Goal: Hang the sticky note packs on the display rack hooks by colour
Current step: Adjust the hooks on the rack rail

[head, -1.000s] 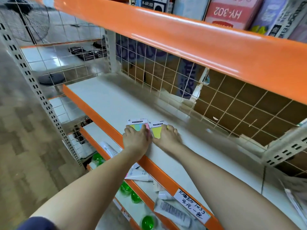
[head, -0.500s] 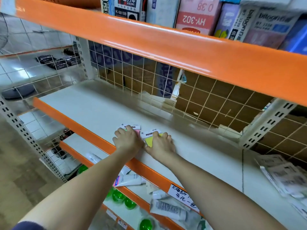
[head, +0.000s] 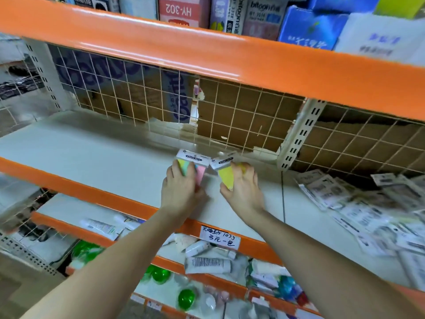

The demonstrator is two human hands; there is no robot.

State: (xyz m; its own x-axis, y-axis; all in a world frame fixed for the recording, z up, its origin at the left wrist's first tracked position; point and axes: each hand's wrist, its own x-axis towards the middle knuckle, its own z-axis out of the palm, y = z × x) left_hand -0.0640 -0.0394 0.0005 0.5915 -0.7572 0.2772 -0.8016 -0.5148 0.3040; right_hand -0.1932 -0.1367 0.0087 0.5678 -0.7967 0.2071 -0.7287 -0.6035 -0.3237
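Multicolour pack [head: 192, 162]: A sticky note pack showing yellow, green and pink sheets under a white printed header card is gripped from below, held just above the white shelf board with the header pointing toward the wire grid.
Yellow pack [head: 225, 172]: A second pack, with yellow sheets and a tilted white header card, is held immediately beside the first; the two header cards nearly meet, though contact cannot be confirmed.
Left hand [head: 181, 189]: The multicolour pack is grasped, with fingers curled over its lower part and the back of the hand turned toward the camera.
Right hand [head: 243, 187]: The yellow pack is clasped, with the thumb laid along its near edge and fingers wrapped behind it.
Shelf [head: 92, 157]: A white board with an orange front lip is seen beneath both hands; the forearms are extended over that lip.
Wire grid [head: 230, 116]: A cream mesh back panel is seen just behind the packs, with brown cardboard and a printed carton visible through it.
Price label [head: 219, 237]: A handwritten white tag is fixed to the orange lip below the right forearm.
Packets at right [head: 368, 203]: A loose heap of flat printed packets is spread over the neighbouring bay, well apart from the hands.
Upper shelf [head: 253, 61]: An orange beam is crossed overhead, with boxed goods [head: 178, 10] stacked on top.
Lower shelf: White tubes [head: 207, 264] and green round items [head: 186, 298] are scattered there, blurred.
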